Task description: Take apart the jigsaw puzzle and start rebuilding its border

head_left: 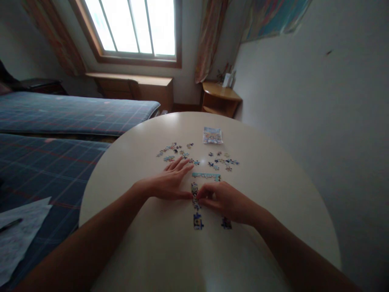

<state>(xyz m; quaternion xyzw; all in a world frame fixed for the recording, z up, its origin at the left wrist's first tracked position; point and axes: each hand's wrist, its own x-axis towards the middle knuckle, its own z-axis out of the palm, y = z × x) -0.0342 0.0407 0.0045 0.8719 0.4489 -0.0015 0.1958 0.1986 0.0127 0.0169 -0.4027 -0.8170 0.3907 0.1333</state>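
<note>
A narrow vertical strip of joined jigsaw puzzle pieces [195, 190] lies on the round table between my hands. My left hand [172, 180] rests spread on the tabletop, its thumb tip touching the strip's left side. From the right, my right hand [223, 199] pinches at the strip with thumb and forefinger; the exact piece under the fingertips is partly hidden. Above the strip is a horizontal blue-green row of joined pieces [206, 175]. Below it sits a dark blue corner section [198, 222], and another dark section [226, 223] is partly covered by my right hand.
Loose pieces lie scattered farther back in a left group [169, 158] and a right group [227, 161]. Behind them is a small picture packet [212, 135]. A plaid bed [60, 117] stands left of the round table [273, 186]; a white wall [304, 101] runs along the right.
</note>
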